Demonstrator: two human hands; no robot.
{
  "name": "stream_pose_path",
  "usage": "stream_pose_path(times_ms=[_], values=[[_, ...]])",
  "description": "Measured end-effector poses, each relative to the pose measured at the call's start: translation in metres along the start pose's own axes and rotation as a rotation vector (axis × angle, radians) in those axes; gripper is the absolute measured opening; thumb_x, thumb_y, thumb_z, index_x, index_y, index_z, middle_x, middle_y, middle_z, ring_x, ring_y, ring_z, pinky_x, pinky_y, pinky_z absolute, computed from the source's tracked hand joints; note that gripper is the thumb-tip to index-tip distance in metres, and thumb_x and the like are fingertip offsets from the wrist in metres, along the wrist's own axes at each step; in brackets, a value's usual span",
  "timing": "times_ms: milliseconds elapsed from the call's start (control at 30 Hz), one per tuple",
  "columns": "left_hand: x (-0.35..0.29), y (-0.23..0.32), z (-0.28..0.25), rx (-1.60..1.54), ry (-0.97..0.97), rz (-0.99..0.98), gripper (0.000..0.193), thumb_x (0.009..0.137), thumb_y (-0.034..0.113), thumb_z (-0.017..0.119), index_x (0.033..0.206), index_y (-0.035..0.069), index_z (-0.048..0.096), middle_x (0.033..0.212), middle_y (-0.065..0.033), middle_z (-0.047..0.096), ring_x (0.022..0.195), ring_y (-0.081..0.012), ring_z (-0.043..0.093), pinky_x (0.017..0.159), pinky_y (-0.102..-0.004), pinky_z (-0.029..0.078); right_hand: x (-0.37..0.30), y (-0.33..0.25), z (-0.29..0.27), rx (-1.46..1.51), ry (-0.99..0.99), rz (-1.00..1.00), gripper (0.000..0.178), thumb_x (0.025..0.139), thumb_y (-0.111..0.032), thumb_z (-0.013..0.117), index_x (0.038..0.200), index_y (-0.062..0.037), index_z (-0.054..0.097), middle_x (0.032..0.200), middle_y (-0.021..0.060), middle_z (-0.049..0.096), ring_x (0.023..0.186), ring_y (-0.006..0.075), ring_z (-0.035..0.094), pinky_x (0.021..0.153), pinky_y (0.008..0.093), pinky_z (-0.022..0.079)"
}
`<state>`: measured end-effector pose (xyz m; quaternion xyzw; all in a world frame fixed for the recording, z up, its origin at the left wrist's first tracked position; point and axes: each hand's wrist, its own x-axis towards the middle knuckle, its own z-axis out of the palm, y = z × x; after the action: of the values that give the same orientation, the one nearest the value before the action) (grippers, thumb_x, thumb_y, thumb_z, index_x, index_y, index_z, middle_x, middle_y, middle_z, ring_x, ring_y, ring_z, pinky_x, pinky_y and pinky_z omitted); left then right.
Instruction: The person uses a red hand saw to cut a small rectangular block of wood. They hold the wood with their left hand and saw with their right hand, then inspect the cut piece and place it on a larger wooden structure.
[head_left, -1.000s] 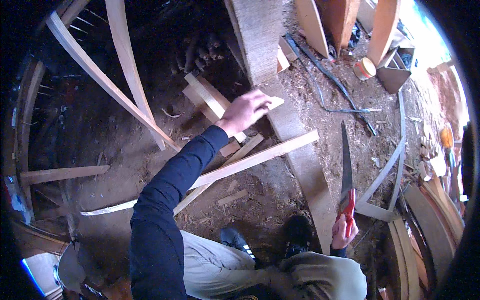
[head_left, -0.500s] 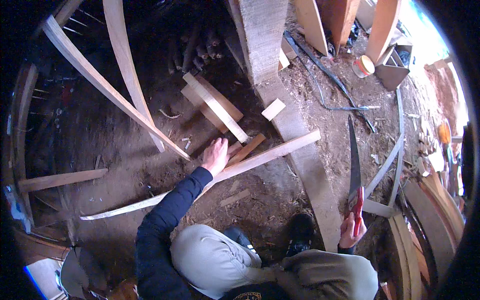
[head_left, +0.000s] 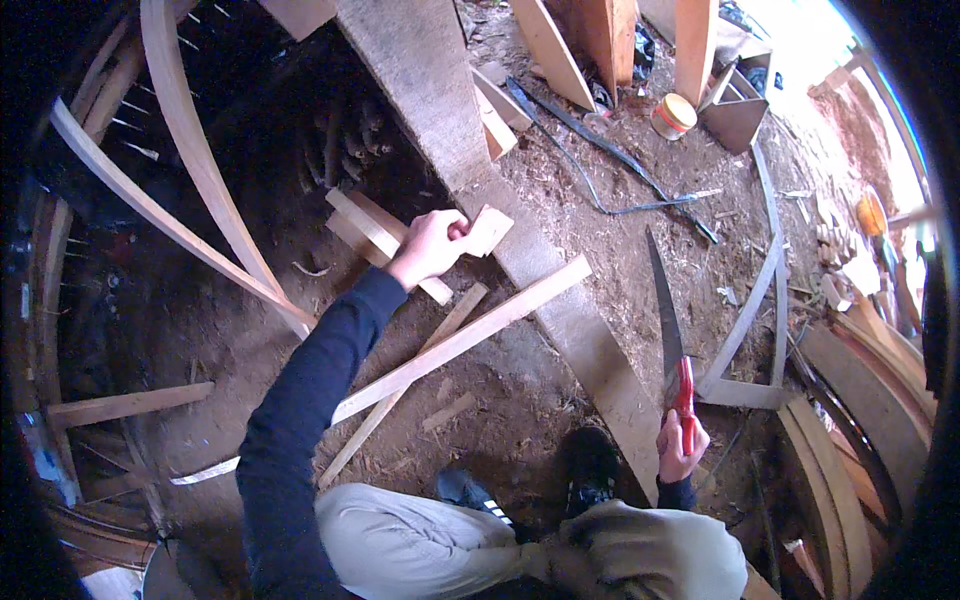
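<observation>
My left hand [head_left: 430, 246] is closed on the near-left end of a small pale wood block [head_left: 491, 229], over the edge of a wide grey plank [head_left: 595, 350]. The block looks tilted; I cannot tell whether it still touches the plank. My right hand [head_left: 682, 446] grips a handsaw [head_left: 666, 300] by its red handle, its dark blade pointing away from me. Between my hands a long pale wood strip [head_left: 490, 328] rests with its right end on the plank. A thinner stick [head_left: 395, 402] crosses beneath it. Behind my left hand lie short boards [head_left: 362, 228], partly hidden.
Curved wooden ribs [head_left: 190, 150] rise at the left. On the dirt floor to the right are a dark strap [head_left: 615, 150], a round tub [head_left: 674, 117] and grey angled strips [head_left: 748, 300]. Curved boards [head_left: 815, 480] stack at the lower right. Upright boards [head_left: 605, 45] stand at the back.
My left hand has left the long strip, reached forward and right, and taken hold of the small block. The right hand keeps the saw. The whole view has shifted.
</observation>
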<state>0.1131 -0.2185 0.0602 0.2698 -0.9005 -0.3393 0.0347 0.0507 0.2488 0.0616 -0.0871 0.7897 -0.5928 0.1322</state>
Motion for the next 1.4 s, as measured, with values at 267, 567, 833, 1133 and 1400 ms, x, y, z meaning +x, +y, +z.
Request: stream_pose_path(times_ms=[267, 567, 833, 1133, 1400], values=[[0.03, -0.013, 0.017, 0.064, 0.006, 0.042, 0.024, 0.075, 0.022, 0.072, 0.091, 0.006, 0.063, 0.068, -0.0049, 0.066, 0.06, -0.0158, 0.062, 0.06, -0.0296, 0.05, -0.003, 0.003, -0.014, -0.052, 0.003, -0.008, 0.021, 0.086, -0.012, 0.056, 0.068, -0.0035, 0.052, 0.048, -0.0033, 0.045, 0.04, 0.0039, 0.039, 0.038, 0.0217, 0.026], [0.021, 0.029, 0.042, 0.498, 0.012, 0.276, 0.038, 0.085, 0.032, 0.058, 0.118, 0.012, 0.053, 0.107, -0.0177, 0.056, 0.092, -0.0365, 0.06, 0.079, -0.0439, 0.051, 0.004, 0.006, -0.024, 0.002, 0.038, 0.087, 0.019, 0.086, -0.012, 0.059, 0.069, -0.0035, 0.053, 0.049, -0.0045, 0.044, 0.041, 0.0032, 0.039, 0.039, 0.0222, 0.029], [0.028, 0.029, 0.056, 0.544, 0.015, 0.253, 0.028, 0.083, 0.023, 0.057, 0.109, 0.012, 0.054, 0.094, -0.0177, 0.056, 0.082, -0.0349, 0.061, 0.069, -0.0443, 0.052, 0.002, 0.004, -0.021, 0.004, 0.002, 0.089, 0.019, 0.084, -0.01, 0.059, 0.067, -0.0042, 0.053, 0.05, -0.0042, 0.045, 0.042, 0.0039, 0.04, 0.04, 0.0228, 0.029], [0.036, 0.024, 0.051, -0.261, 0.029, 0.106, 0.035, 0.08, 0.018, 0.069, 0.109, 0.008, 0.052, 0.092, -0.0056, 0.06, 0.078, -0.0136, 0.06, 0.068, -0.0296, 0.05, 0.005, 0.006, -0.021, -0.076, -0.031, 0.064, 0.017, 0.084, -0.01, 0.06, 0.069, -0.0023, 0.055, 0.05, -0.0027, 0.044, 0.044, 0.0049, 0.041, 0.042, 0.0243, 0.031], [0.032, 0.009, 0.062, -0.031, 0.045, -0.224, 0.058, 0.078, 0.039, 0.069, 0.116, 0.003, 0.042, 0.098, -0.0196, 0.061, 0.086, -0.0318, 0.062, 0.08, -0.0437, 0.049, 0.004, 0.01, -0.019, -0.079, -0.073, 0.066, 0.014, 0.084, -0.012, 0.061, 0.073, -0.0028, 0.058, 0.051, -0.0019, 0.044, 0.045, 0.0052, 0.039, 0.044, 0.0254, 0.03]])
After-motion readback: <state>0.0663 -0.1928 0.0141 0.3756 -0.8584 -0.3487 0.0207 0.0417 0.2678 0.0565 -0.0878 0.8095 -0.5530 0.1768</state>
